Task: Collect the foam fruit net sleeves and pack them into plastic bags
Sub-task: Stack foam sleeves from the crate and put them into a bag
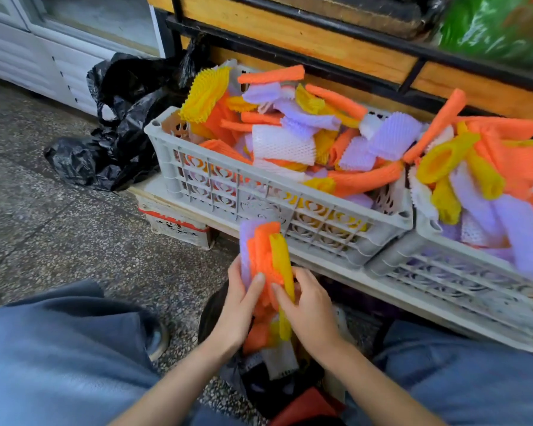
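Between the seated person's knees, low over the floor, a dark bag (259, 398) lies open with a white sleeve (280, 361) and some orange ones already showing in its mouth. Just above it both hands are on one upright bundle of foam sleeves (266, 256), purple at the left, orange in the middle, yellow at the right. The left hand (239, 305) has its grip wrapped round the purple and orange side, thumb laid across the front. The right hand (313, 309) grips the yellow side, its fingers curled behind the bundle and its thumb pressed on the front. The foot of the bundle hangs down into the bag's opening. A shoe (157, 336) rests on the speckled floor (74, 226) by the left knee.

Just beyond the hands stands a grey slotted crate (259, 182), heaped over the rim with loose sleeves (290, 139) in orange, yellow, purple and white. A second grey crate (437, 250) stands to its right, touching it at the corner and just as full. Both rest on a pale low platform (382, 287), with a small red-striped box (176, 226) tucked under its left end.

Left of the first crate, crumpled black plastic bags (117, 133) lie on the floor. Behind the crates runs a wooden shelf unit (320, 41) with a black metal frame, and a white cabinet (28, 53) stands at the far left.
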Demonstrator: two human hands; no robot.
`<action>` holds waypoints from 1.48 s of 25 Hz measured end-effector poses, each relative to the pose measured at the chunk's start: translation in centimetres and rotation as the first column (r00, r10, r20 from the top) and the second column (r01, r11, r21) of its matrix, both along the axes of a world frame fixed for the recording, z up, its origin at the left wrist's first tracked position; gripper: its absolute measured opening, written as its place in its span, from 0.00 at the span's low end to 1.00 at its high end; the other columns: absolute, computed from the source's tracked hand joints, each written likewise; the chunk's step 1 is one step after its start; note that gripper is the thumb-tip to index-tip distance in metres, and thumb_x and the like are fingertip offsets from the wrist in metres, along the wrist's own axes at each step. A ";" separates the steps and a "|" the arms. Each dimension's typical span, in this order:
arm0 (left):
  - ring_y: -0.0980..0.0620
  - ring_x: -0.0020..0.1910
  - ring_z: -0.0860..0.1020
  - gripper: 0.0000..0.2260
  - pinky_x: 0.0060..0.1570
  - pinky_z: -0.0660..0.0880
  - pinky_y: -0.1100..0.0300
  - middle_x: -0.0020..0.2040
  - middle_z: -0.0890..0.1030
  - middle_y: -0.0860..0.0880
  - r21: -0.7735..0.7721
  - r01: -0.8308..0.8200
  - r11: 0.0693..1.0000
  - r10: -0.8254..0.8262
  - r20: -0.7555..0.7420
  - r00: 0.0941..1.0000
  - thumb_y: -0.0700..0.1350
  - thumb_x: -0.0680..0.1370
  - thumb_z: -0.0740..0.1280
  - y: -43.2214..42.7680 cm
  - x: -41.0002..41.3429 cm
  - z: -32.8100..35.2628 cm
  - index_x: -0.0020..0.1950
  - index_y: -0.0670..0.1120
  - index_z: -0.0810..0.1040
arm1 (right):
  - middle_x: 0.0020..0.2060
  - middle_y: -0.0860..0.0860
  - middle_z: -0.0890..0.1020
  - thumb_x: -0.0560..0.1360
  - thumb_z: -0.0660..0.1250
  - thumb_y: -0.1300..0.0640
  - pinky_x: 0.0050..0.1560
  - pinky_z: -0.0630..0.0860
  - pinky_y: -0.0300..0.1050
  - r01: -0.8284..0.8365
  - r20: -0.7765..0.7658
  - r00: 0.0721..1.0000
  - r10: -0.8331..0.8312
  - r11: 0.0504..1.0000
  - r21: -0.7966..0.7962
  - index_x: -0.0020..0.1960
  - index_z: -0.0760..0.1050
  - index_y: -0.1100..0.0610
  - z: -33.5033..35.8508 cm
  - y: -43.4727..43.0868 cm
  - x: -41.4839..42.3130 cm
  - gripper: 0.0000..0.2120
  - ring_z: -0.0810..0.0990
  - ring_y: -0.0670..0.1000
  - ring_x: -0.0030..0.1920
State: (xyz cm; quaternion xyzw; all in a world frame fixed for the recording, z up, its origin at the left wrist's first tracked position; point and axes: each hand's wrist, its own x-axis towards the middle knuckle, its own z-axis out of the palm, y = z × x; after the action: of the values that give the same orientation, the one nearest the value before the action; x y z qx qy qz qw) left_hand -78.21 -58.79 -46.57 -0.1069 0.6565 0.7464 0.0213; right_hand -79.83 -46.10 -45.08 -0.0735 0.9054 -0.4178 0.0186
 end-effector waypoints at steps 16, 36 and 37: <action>0.52 0.49 0.80 0.28 0.54 0.77 0.50 0.51 0.79 0.51 -0.387 0.108 0.916 -0.012 0.243 0.970 0.53 0.63 0.75 0.1 -0.9 -1.0 0.58 0.49 0.67 | 0.62 0.52 0.71 0.75 0.68 0.57 0.61 0.70 0.42 0.136 0.166 0.978 -0.126 0.989 -0.049 0.67 0.67 0.55 -3.8 7.0 1.2 0.22 0.72 0.49 0.61; 0.59 0.47 0.78 0.28 0.51 0.76 0.56 0.51 0.77 0.54 -0.542 0.126 0.831 -0.041 0.167 0.985 0.46 0.71 0.75 -1.2 -2.6 1.1 0.64 0.46 0.65 | 0.36 0.52 0.80 0.79 0.61 0.60 0.47 0.78 0.43 0.134 0.633 0.774 0.016 0.973 -0.188 0.40 0.69 0.54 -7.9 6.0 0.8 0.09 0.79 0.45 0.36; 0.58 0.47 0.78 0.28 0.51 0.75 0.57 0.51 0.77 0.54 -0.542 0.144 0.828 -0.068 0.157 0.985 0.46 0.70 0.75 -0.8 -2.7 1.2 0.64 0.47 0.65 | 0.35 0.49 0.79 0.79 0.60 0.59 0.44 0.76 0.38 0.156 0.613 0.790 -0.028 0.975 -0.157 0.41 0.69 0.54 -7.4 6.9 0.5 0.08 0.78 0.45 0.36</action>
State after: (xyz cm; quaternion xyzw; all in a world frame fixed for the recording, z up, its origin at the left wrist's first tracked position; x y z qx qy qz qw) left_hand -80.90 -59.55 -45.40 -0.1204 0.8455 0.5149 0.0740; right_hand -79.36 -39.21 -52.51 0.1071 0.8076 -0.5079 0.2799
